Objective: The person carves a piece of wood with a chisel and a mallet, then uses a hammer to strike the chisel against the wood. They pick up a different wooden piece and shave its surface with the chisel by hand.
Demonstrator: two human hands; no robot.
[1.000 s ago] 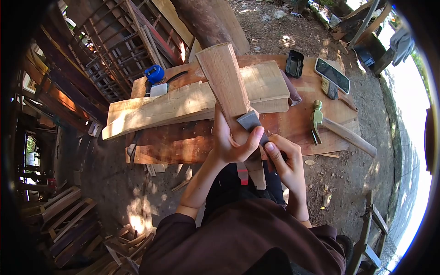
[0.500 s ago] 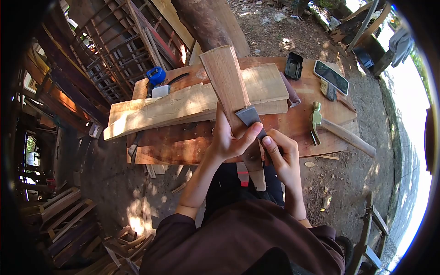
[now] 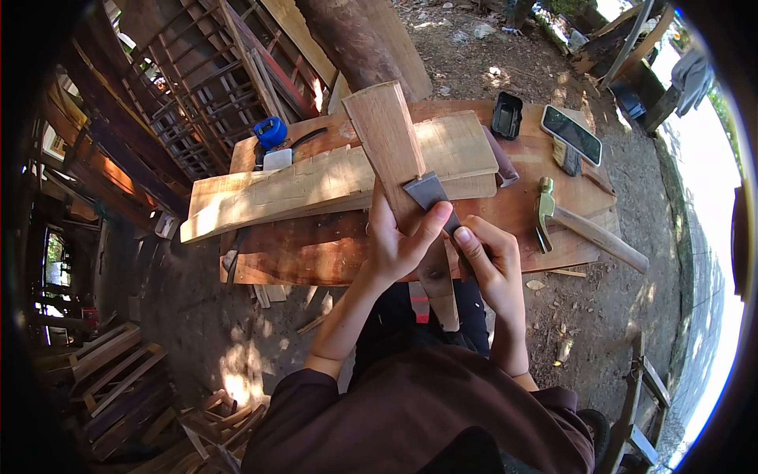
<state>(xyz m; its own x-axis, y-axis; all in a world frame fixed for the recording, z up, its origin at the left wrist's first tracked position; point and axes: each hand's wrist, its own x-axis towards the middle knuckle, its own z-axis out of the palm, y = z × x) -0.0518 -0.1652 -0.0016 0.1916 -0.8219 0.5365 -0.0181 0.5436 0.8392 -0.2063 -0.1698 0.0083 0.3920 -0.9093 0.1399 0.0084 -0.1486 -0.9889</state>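
Observation:
My left hand (image 3: 397, 239) is wrapped round a tapered wooden piece (image 3: 385, 130), broad at its far end and narrowing toward my lap. Its thumb presses on the flat steel blade of a chisel (image 3: 427, 192). My right hand (image 3: 491, 257) grips the chisel lower down, thumb along the shaft; most of the handle is hidden by the fingers. The chisel's wide edge lies against the right side of the wood, with a tiny shaving at its edge. Under the wooden piece, pale boards (image 3: 316, 180) lie across the workbench (image 3: 316, 257).
A hammer (image 3: 592, 229), a phone (image 3: 572, 133), a brush (image 3: 567, 156) and a black open case (image 3: 506, 115) are on the bench's right side. At its left back sits a blue tape measure (image 3: 270, 132). Stacked timber (image 3: 118, 379) and wooden lattices (image 3: 197, 87) stand to the left.
The chisel's edge has slid slightly up and left along the wood, and a small shaving shows at it. Both hands keep their grips.

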